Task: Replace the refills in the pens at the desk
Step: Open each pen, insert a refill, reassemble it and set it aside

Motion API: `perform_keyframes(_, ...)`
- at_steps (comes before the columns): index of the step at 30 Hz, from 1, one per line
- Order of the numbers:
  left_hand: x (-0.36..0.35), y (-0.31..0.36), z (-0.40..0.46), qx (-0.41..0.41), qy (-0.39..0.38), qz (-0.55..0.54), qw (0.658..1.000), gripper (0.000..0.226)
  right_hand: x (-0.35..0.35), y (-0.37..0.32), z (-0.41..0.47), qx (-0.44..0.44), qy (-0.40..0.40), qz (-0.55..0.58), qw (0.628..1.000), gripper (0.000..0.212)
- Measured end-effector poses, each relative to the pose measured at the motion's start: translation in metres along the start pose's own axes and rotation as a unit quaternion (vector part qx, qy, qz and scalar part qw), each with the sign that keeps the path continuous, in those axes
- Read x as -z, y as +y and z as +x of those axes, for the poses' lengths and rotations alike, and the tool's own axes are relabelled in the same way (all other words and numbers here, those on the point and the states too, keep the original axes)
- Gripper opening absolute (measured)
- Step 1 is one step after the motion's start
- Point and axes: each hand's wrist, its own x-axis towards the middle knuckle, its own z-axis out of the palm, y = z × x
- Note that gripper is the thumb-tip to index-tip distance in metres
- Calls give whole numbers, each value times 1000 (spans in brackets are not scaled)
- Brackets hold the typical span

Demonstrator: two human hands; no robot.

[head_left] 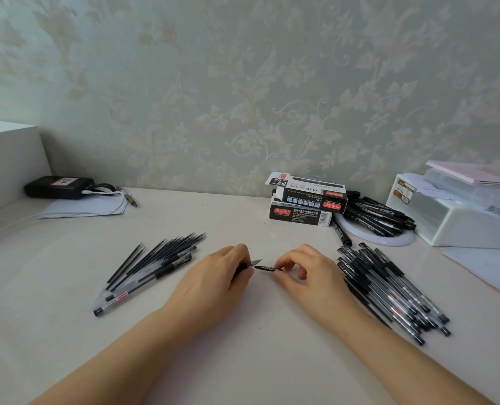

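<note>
My left hand (213,279) grips a black pen (250,263), whose silver tip pokes out to the right. My right hand (307,273) pinches a black pen cap (267,268) just right of that tip, a small gap apart. Several loose black refills and pens (152,261) fan out on the desk to the left. A heap of black capped pens (389,290) lies to the right of my right hand.
Two stacked black refill boxes (307,201) stand at the back, with more pens (377,213) on a white round plate. A white organiser (459,217) sits at the far right, a black device (59,187) on paper at the back left.
</note>
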Motion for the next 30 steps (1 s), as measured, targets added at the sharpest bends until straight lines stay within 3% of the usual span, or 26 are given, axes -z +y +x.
perform_keyframes(6,-3,-1,0,-42,14,1,999,7,4,-9,1,18,2,73,997,10)
perform_keyframes(16,-2,6,2,-87,0,-80,993,16,10,-15,-1,6,-84,194,977,11)
perform_keyframes(23,1,7,0,-47,-18,-49,998,7,13,-14,-2,9,-70,206,976,7)
perform_keyframes(30,0,7,2,-34,-44,-40,998,19,12,-15,-1,-4,-64,228,972,10)
